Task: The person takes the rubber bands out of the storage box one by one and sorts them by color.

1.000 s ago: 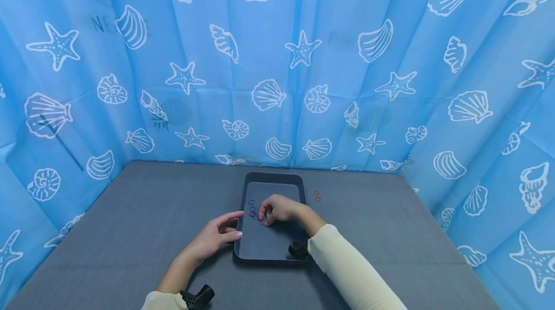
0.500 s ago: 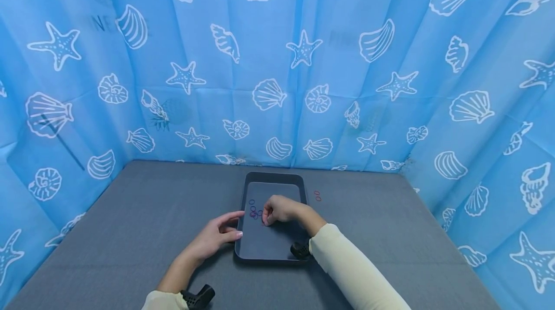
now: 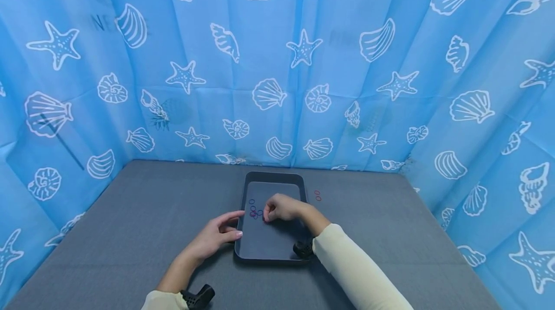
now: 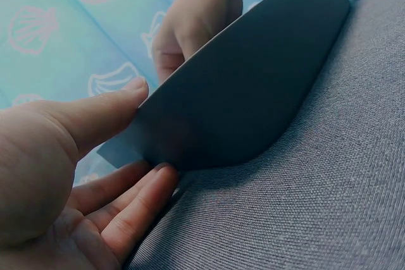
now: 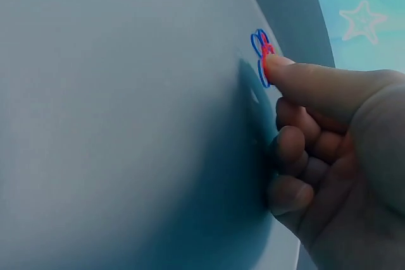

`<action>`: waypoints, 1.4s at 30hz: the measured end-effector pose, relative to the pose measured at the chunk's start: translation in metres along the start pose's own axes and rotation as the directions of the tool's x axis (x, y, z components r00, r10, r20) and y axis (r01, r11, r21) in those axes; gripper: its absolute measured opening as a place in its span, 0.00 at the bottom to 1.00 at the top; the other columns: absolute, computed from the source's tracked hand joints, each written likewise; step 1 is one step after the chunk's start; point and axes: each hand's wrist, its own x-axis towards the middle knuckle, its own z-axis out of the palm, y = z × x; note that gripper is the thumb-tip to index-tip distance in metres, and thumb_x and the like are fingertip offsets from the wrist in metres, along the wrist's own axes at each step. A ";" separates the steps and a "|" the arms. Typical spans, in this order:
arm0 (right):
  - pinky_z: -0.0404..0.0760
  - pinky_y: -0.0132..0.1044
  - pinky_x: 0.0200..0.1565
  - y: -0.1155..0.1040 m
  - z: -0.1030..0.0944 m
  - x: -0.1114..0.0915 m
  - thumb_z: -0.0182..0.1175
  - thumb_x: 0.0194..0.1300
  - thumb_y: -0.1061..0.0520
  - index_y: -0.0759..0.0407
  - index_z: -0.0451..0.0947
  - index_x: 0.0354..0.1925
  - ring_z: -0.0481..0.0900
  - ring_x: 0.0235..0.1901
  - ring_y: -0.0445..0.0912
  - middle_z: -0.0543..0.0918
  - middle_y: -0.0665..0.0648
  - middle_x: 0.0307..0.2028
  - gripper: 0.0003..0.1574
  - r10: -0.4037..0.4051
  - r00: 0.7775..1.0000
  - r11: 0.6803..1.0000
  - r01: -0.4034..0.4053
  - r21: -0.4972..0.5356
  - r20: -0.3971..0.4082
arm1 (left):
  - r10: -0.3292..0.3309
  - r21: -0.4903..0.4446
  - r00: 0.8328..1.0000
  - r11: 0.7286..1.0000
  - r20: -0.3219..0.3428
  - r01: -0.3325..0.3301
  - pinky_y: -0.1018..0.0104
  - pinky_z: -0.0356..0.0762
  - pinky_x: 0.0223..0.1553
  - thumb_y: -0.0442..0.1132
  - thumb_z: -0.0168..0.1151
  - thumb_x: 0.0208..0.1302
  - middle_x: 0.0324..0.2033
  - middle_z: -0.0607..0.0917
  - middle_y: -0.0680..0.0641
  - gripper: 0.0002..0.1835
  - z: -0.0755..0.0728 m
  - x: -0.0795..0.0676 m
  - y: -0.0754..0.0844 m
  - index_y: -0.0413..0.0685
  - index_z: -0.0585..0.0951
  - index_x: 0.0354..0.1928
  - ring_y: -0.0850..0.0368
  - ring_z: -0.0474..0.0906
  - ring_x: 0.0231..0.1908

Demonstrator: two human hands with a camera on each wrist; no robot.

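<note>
A dark grey rectangular tray (image 3: 272,258) lies on the table. In it, near the left wall, are several thin rings, like small elastic bands, blue and purple-red; one blue ring (image 3: 252,201) lies farthest back, with an overlapping cluster (image 3: 254,213) in front. My right hand (image 3: 284,208) reaches over the tray and pinches a thin red ring (image 5: 267,60) between thumb and forefinger, its other fingers curled in. Most of that ring is hidden by the fingertips. My left hand (image 3: 211,238) touches the tray's left wall from outside, thumb tip (image 4: 138,85) at the rim, fingers fairly straight near the base.
Two red rings (image 3: 318,196) lie on the grey cloth-covered table (image 3: 182,189) just right of the tray. A blue curtain (image 3: 277,69) with white shell prints surrounds the back and sides. Black wrist devices (image 3: 199,296) sit at both sleeves.
The right hand's fingers, parted over the ring at first, have closed on it. The hand has then shifted slightly back with the red ring. The left hand and tray have stayed put.
</note>
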 end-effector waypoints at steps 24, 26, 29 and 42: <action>0.70 0.35 0.26 0.018 -0.043 -0.033 0.55 0.58 0.59 0.57 0.75 0.27 0.69 0.24 0.43 0.76 0.51 0.24 0.05 0.014 0.975 0.997 0.003 0.075 -0.223 | 0.012 0.003 1.000 1.000 0.000 -0.012 0.55 0.71 0.42 0.43 0.60 0.54 0.56 0.64 0.41 0.29 0.001 0.000 -0.003 0.57 0.65 0.59 0.53 0.73 0.42; 0.70 0.35 0.25 0.022 -0.046 -0.037 0.55 0.58 0.59 0.57 0.75 0.27 0.68 0.23 0.42 0.75 0.50 0.24 0.04 0.014 0.969 0.997 0.005 0.075 -0.248 | 0.014 0.001 1.000 1.000 0.001 -0.014 0.56 0.71 0.42 0.43 0.60 0.53 0.56 0.64 0.41 0.29 0.001 0.000 -0.003 0.57 0.65 0.59 0.53 0.73 0.42; 0.70 0.36 0.25 0.027 -0.051 -0.045 0.55 0.58 0.59 0.57 0.75 0.28 0.68 0.23 0.43 0.75 0.50 0.24 0.04 0.009 0.958 0.997 0.012 0.073 -0.287 | 0.015 -0.003 1.000 1.000 0.004 -0.015 0.56 0.71 0.42 0.43 0.60 0.53 0.56 0.64 0.41 0.29 0.001 0.000 -0.002 0.57 0.65 0.59 0.53 0.72 0.42; 0.70 0.36 0.25 0.051 -0.052 -0.068 0.55 0.58 0.61 0.60 0.74 0.27 0.70 0.23 0.44 0.75 0.53 0.23 0.05 0.123 0.863 0.989 -0.068 0.129 -0.490 | 0.013 -0.001 1.000 1.000 0.014 -0.013 0.56 0.71 0.42 0.43 0.59 0.54 0.57 0.63 0.40 0.28 0.000 -0.002 0.004 0.56 0.65 0.59 0.53 0.72 0.42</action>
